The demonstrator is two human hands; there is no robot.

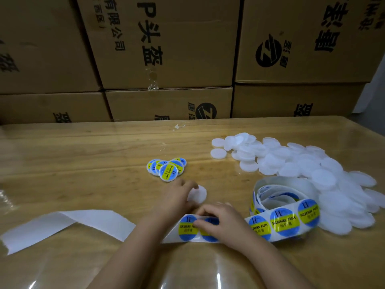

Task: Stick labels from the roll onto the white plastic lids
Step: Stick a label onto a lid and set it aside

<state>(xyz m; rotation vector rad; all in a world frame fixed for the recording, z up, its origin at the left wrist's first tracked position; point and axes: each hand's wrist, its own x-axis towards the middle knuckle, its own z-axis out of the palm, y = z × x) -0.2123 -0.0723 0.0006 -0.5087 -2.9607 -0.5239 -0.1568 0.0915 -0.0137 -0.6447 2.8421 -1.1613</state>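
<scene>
A loose roll of labels [277,197] lies right of centre, its strip of round blue-and-yellow labels [283,221] running left towards me. My right hand [220,220] rests on the strip, its fingertips curled at the edge of a label [187,226]. My left hand [177,197] holds a bare white lid [199,193] just above the strip. A small heap of labelled lids [166,166] sits beyond my hands. A big pile of unlabelled white lids [302,170] spreads across the right side.
Empty white backing paper [68,224] trails off to the left on the wooden table [83,155], which is covered with clear plastic film. Stacked cardboard boxes [166,49] form a wall along the table's far edge.
</scene>
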